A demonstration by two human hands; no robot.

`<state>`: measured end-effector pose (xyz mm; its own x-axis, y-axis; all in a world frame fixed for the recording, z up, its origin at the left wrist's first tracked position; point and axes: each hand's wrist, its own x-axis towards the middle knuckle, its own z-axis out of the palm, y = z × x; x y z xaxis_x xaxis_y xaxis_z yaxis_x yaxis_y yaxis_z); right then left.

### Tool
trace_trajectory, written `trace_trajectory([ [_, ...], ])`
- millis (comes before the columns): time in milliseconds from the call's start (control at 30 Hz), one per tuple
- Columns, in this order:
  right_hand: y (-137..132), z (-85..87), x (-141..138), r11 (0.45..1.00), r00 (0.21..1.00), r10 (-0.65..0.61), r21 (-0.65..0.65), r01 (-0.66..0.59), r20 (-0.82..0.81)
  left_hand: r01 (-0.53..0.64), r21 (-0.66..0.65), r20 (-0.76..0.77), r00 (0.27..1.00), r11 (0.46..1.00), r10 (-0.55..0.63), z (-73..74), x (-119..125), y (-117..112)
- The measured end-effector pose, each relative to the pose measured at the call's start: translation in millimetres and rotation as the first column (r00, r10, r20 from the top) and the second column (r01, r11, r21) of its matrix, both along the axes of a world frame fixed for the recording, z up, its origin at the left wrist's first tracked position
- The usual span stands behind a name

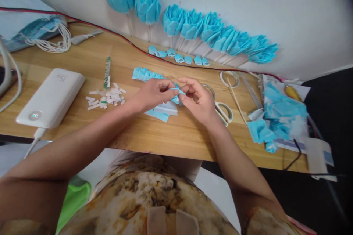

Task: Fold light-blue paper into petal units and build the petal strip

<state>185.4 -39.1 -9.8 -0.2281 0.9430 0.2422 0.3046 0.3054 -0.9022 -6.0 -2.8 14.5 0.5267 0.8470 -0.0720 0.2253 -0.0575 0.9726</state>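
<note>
Between my fingertips is a small blue folded paper piece [176, 94], pinched from both sides above the wooden table. My left hand [156, 93] grips its left end with thumb and forefinger. At its right end, the fingers of my right hand [197, 99] close on the same piece. Under and in front of my hands lie flat blue sheets [158, 114] and a white strip [169, 109]. A row of pleated blue pieces [146, 74] rests just beyond my left hand. Scissors [224, 113] lie right of my right hand, partly hidden by it.
Several blue paper flowers [193, 24] on sticks lean on the wall, small folded blue pieces [179, 58] before them. White paper bits [111, 95] and a white power bank [52, 97] lie left. Rightward are a tape roll [230, 78], a wooden stick [237, 101] and crumpled blue scraps [284, 106].
</note>
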Motion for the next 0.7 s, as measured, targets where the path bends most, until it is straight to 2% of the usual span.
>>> trace_trajectory([
  [100,0,-1.6,-3,0.998,0.996,-0.056,0.000,0.056,-0.070,0.000,-0.022,0.075,0.997,1.000,0.002,-5.4,1,1],
  [300,1,-6.4,-5,0.993,0.982,-0.119,-0.001,0.120,-0.146,0.025,0.062,0.094,0.995,0.998,-0.031,-13.1,6,-2],
  [567,3,-8.3,-4,0.992,0.985,-0.121,0.013,0.124,-0.125,-0.117,-0.004,0.169,0.979,0.993,0.116,-12.4,3,1],
  [700,2,-9.1,-6,0.990,0.984,-0.136,0.024,0.139,-0.115,-0.096,-0.019,0.192,0.977,0.995,0.098,-11.1,4,0],
])
